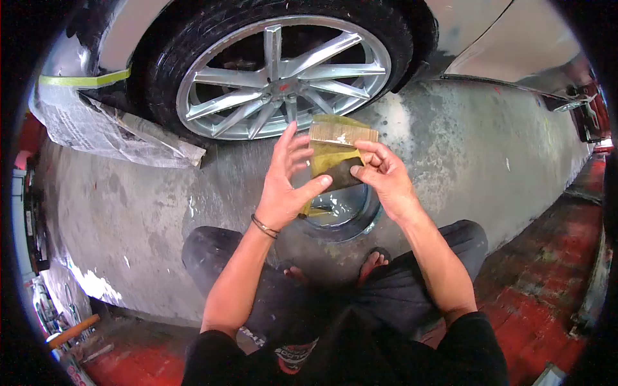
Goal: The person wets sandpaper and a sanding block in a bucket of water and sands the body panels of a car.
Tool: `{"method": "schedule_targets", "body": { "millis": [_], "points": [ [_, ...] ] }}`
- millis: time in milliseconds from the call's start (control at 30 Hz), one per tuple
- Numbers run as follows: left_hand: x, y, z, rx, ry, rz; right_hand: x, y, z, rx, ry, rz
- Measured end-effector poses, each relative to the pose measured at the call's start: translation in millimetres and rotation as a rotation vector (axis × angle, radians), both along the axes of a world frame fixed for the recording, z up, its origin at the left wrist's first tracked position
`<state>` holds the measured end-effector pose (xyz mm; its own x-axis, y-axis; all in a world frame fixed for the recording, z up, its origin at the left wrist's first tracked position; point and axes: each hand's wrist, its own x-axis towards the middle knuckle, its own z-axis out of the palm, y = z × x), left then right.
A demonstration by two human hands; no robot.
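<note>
- My right hand (386,180) pinches the yellow sheet (325,157) at its right side, thumb on its dark patch (343,175) and fingers up by the brownish strip (344,135).
- My left hand (291,179) is open, fingers raised and parted at the sheet's left side, with the thumb reaching over the dark patch's lower left corner.
- The yellow sheet is between my hands, above the basin; the brownish strip lies across its upper part, with a wet shine on it.
- Dark bands (264,228) circle my left wrist.
- Just below the sheet, the round dark basin (370,222) holds water, partly hidden by my hands; something yellow shows at its left.
- My knees are bent on either side, my feet on the grey floor (444,148).
- Ahead is a silver wheel (283,87) in a black tire (399,38).
- To its left, printed paper (96,128) hangs from the car body below yellow-green tape (84,80).
- Red flooring (528,309) shows at lower right.
</note>
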<state>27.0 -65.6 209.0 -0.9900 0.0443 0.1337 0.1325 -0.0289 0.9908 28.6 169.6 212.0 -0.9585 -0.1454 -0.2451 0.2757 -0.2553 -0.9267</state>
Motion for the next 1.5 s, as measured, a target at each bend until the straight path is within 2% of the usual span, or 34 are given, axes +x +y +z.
{"method": "schedule_targets", "body": {
  "millis": [133,233,267,367,467,700,900,1067,1167,1500],
  "points": [
    [-5.4,-13.1,12.1,-0.3,0.018,-0.263,8.1,-5.4,-0.8,0.06,-0.016,0.086],
    [4.0,-10.9,21.9,-0.492,-0.184,-0.339,10.8,-1.3,-4.5,0.096,-0.012,0.086],
    [7.1,-7.4,15.3,-0.444,-0.1,-0.312,12.1,1.4,-5.3,0.117,-0.026,0.086],
    [11.8,-3.9,16.2,-0.398,-0.158,-0.28,14.4,6.4,-11.2,0.098,-0.034,0.008],
    [17.8,8.2,11.9,-0.182,-0.246,-0.274,14.1,2.2,-8.5,0.035,0.017,-0.076],
    [18.2,12.2,12.4,-0.094,-0.373,-0.303,11.1,0.4,0.7,-0.11,0.028,-0.102],
    [26.4,10.6,7.4,-0.063,-0.377,-0.338,16.6,-1.8,4.2,-0.052,-0.013,-0.052],
    [31.1,18.0,10.9,0.055,-0.266,-0.271,18.8,-7.1,11.2,0.139,0.126,0.003],
    [31.5,17.8,9.1,-0.022,-0.277,-0.173,19.4,-11.3,9.7,0.135,0.175,0.03],
    [29.5,16.3,17.1,-0.026,-0.222,-0.153,20.8,-22.2,8.7,0.112,0.161,-0.033]
  ]
}}
